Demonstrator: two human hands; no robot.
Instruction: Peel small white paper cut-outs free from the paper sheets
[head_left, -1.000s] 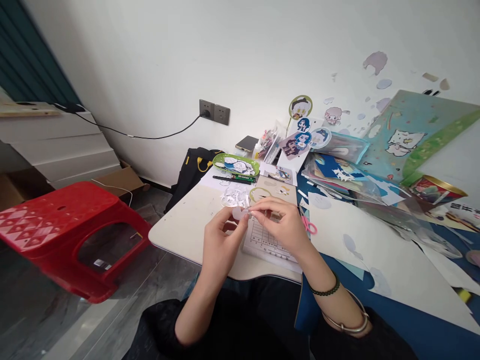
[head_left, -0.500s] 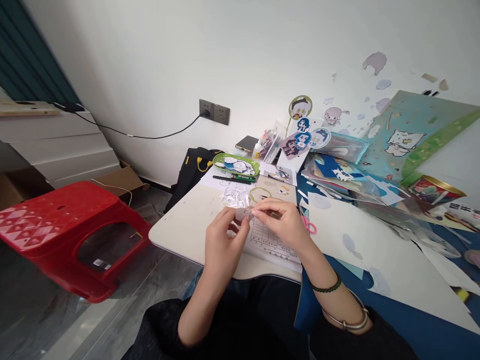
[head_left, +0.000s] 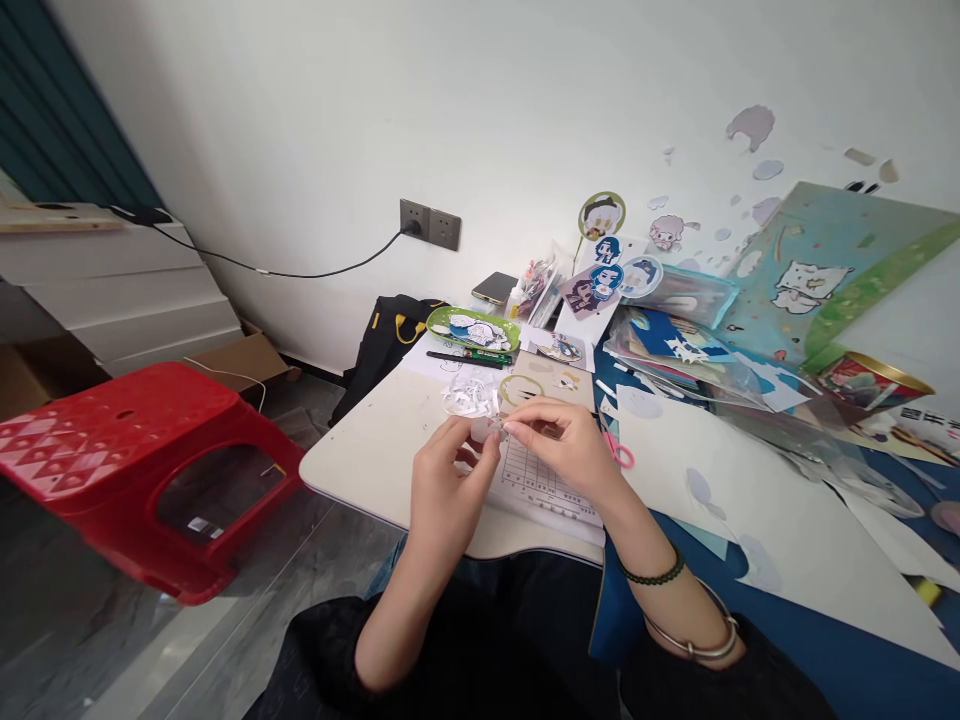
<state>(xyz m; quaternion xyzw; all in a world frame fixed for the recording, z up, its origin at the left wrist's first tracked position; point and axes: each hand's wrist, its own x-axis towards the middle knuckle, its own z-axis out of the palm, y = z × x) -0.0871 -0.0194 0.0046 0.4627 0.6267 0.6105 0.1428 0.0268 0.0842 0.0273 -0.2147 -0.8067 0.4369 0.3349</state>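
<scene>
Above the near side of the white table [head_left: 360,455], my left hand [head_left: 452,475] is closed, thumb and forefinger pinching a small pale paper piece [head_left: 483,430]. My right hand [head_left: 568,445] meets it at the piece's right edge, fingertips pressed together there; the exact grip is partly hidden by the fingers. Under both hands lies a printed form sheet [head_left: 547,490]. Just beyond are a heap of white paper scraps [head_left: 471,393] and a green ring-shaped cutout [head_left: 520,389]. Pink-handled scissors [head_left: 619,452] rest beside my right wrist.
A green tray [head_left: 513,334] of paper cutouts and dark pens [head_left: 469,358] lie at the back. White paper sheets [head_left: 757,480] cover the blue surface on the right, with a tin [head_left: 870,385] beyond. A red stool [head_left: 127,430] stands left.
</scene>
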